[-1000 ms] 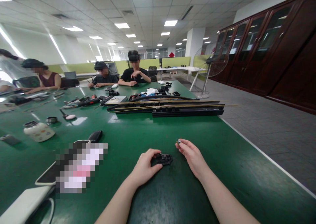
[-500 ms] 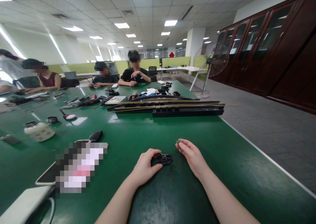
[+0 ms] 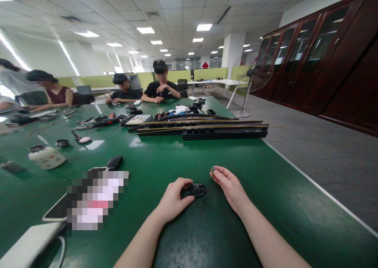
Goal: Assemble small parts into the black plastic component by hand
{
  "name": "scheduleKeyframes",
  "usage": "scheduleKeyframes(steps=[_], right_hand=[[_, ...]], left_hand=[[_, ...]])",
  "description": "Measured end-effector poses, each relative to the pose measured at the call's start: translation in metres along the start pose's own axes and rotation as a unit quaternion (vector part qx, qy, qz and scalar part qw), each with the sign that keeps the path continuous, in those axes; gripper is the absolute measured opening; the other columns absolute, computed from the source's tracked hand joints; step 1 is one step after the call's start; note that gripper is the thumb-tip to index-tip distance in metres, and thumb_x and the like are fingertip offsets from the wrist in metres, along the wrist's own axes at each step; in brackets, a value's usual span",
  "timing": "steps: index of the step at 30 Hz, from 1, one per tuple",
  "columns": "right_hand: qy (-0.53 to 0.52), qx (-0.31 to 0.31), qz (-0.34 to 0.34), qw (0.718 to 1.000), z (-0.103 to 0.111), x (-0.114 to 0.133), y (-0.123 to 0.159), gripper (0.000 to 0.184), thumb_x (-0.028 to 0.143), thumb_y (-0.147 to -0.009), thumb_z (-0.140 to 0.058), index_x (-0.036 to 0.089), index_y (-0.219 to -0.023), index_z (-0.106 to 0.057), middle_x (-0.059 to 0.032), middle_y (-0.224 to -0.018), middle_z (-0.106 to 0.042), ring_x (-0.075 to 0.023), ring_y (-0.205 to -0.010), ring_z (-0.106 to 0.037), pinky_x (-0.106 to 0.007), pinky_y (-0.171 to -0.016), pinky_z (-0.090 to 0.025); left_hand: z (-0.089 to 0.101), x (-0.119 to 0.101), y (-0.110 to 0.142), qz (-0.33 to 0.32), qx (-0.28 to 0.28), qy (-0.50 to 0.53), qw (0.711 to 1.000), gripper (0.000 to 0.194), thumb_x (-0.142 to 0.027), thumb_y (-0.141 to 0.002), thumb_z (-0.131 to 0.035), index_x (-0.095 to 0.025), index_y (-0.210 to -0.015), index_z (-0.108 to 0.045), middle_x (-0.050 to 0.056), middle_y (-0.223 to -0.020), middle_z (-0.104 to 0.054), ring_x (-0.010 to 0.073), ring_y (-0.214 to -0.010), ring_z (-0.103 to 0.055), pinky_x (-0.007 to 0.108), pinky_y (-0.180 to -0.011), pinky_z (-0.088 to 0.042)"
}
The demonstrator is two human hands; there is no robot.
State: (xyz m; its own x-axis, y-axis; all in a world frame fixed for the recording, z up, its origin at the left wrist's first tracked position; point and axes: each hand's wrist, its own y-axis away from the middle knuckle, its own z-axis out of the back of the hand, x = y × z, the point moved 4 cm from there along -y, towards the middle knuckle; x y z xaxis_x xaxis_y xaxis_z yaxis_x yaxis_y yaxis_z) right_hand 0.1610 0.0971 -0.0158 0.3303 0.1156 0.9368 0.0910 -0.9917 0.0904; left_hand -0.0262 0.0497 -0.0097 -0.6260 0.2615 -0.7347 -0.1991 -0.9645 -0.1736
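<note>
On the green table lies a small black device part with fine metal-looking pieces on top; its exact kind I cannot make out. My left hand is closed around the left end of this part, thumb in front and fingers behind. To the right, my right hand is raised a little above the tabletop and apart from the black part. Its thumb and fingers pinch a tiny greyish-green piece, too small to name.
Long black rails with thin yellowish rods lie across the table ahead. At left are a phone-like slab, a white jar and a white box with a cable. Several people sit along the far side; a fan stands beyond.
</note>
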Motion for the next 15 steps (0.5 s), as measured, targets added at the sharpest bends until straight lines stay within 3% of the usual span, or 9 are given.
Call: scheduleKeyframes(steps=[15], right_hand=[[-0.01, 0.002, -0.005, 1.0, -0.0005, 0.0001, 0.0, 0.028, 0.036, -0.062, -0.072, 0.021, -0.086, -0.066, -0.0026, -0.084, -0.068, -0.0171, -0.084, -0.06, -0.032, -0.082, -0.04]], left_hand=[[0.0001, 0.0, 0.0, -0.001, -0.004, -0.003, 1.0, 0.041, -0.021, -0.066, -0.062, -0.023, -0.107, -0.053, 0.004, -0.1, -0.058, 0.0185, -0.09, -0.054, 0.033, -0.083, -0.042]])
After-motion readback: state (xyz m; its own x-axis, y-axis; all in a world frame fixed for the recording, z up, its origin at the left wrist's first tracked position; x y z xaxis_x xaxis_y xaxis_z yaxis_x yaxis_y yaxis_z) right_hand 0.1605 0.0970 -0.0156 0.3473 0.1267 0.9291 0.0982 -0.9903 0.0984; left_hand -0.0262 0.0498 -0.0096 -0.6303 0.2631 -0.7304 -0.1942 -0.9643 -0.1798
